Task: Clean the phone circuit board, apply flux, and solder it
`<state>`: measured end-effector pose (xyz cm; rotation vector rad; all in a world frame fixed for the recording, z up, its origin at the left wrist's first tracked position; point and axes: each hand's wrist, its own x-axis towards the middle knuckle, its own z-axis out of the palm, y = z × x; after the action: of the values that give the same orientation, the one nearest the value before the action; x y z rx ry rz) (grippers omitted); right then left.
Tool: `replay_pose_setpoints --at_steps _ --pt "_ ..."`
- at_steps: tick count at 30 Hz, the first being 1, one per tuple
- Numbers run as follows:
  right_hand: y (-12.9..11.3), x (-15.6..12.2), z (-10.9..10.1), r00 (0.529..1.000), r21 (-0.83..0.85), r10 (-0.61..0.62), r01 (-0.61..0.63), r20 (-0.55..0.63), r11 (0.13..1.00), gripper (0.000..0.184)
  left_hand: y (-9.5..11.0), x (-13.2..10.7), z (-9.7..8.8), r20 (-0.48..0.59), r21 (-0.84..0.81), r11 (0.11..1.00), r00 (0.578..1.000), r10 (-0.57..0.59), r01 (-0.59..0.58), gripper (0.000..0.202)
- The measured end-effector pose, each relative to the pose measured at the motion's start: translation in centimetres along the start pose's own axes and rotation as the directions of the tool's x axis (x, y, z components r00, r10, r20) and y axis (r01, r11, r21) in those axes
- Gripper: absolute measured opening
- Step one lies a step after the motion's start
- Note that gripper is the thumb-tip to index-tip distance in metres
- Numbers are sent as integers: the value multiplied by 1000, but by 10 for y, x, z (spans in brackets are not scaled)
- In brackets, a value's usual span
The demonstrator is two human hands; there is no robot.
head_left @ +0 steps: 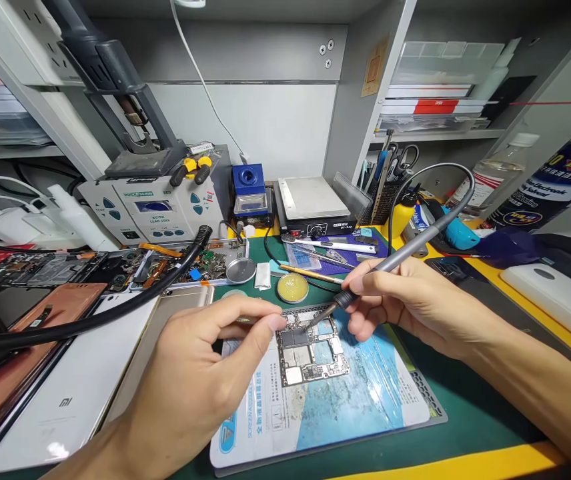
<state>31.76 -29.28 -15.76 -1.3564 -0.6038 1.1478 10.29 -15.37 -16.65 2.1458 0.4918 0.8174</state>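
Note:
A phone circuit board (310, 347) lies on a blue and white mat (365, 400) at the middle of the bench. My right hand (405, 300) is closed round a grey soldering iron (400, 257), its tip touching the upper part of the board. My left hand (205, 373) pinches thumb and forefinger at the board's upper left corner, with something thin between them that I cannot make out. A round tin of yellow flux (292, 287) sits just behind the board.
A soldering station (150, 210) and a small hot plate (310, 200) stand at the back. Phone back covers (65, 393) and opened phones lie at the left. A black hose (115, 310) crosses the left side. Tools fill a holder (388, 180) at the right.

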Motion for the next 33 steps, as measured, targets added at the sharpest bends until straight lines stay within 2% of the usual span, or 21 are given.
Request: replay_pose_setpoints --at_steps 6,10,15,19,22,27,33 --pt "1 1 -1 1000 -4 15 -15 -1 1000 15 0 1 0 7 6 1000 1000 12 -12 11" --pt "1 2 0 1000 20 12 -11 -12 1000 15 -1 0 1 7 30 999 1000 -27 27 10" --pt "0 2 2 997 38 21 -18 -70 999 16 -3 1 4 -23 100 994 999 -49 51 29" --pt "-1 2 3 995 46 42 -38 -88 998 18 -5 3 6 -20 117 992 999 -38 40 34" --pt "-2 3 2 996 49 38 -34 -87 998 18 -6 2 3 -4 119 992 999 -41 41 30" --pt "-2 3 2 996 51 38 -34 -83 998 19 -10 -1 -3 70 81 997 998 -4 -2 11" --pt "-3 2 3 995 45 41 -37 -86 998 18 -11 -1 -5 92 107 992 994 53 -63 10"
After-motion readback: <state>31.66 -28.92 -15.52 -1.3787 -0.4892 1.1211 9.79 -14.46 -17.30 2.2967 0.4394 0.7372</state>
